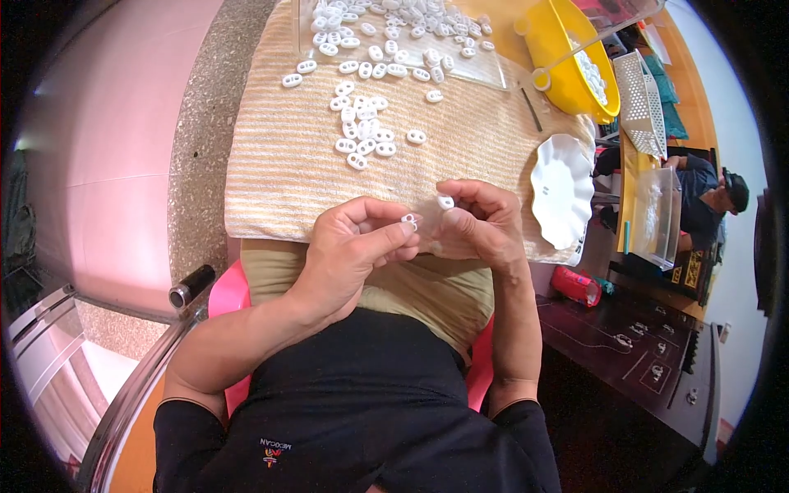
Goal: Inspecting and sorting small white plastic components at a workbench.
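A small white two-holed plastic link (409, 220) is pinched between the thumb and forefinger of the left hand (355, 246), and a second white link (445, 201) is gripped at the fingertips of the right hand (481, 223); both hands are closed on their pieces, held close together just above the near edge of the table. Because each piece is held only by the fingertips and looks smooth and glossy, it could be squeezed out sideways if too much pressure were applied, and it would then likely be lost into the lap or onto the floor, since the hands are poised over the cloth's edge. The links are seen as rounded ovals pierced by two holes, apparently hard moulded plastic. Beyond the hands, a beige striped towel (279, 156) with a ribbed, soft weave is spread over the table, so anything dropped there would probably be stopped from rolling. A loose cluster of links (362, 131) is scattered on it, with a denser heap further back on a clear sheet (485, 76). To the right, a white scalloped dish (563, 193) overhangs the towel's edge and could be knocked off by an elbow. A yellow plastic bowl (567, 49) holding more links stands further back.
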Tool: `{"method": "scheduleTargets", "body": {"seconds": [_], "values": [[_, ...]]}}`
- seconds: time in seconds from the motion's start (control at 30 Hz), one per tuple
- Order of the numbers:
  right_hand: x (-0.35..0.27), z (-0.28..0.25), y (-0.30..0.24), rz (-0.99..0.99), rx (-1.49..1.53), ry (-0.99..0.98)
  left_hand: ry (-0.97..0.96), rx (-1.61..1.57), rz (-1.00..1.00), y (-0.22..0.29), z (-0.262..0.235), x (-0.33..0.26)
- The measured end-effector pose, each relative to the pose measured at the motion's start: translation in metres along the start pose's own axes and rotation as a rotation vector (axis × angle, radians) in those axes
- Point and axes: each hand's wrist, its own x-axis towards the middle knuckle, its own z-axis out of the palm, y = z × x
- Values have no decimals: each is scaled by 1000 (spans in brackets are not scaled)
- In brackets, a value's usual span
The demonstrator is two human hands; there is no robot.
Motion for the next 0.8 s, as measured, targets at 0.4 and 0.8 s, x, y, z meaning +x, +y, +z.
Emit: {"method": "scheduleTargets", "body": {"seconds": [0.4,0.8], "values": [[3,4,2,-53,53,62,-9,-5,8,0,0,1],[-1,5,1,44,13,3,27,-38,26,1,4,0]]}}
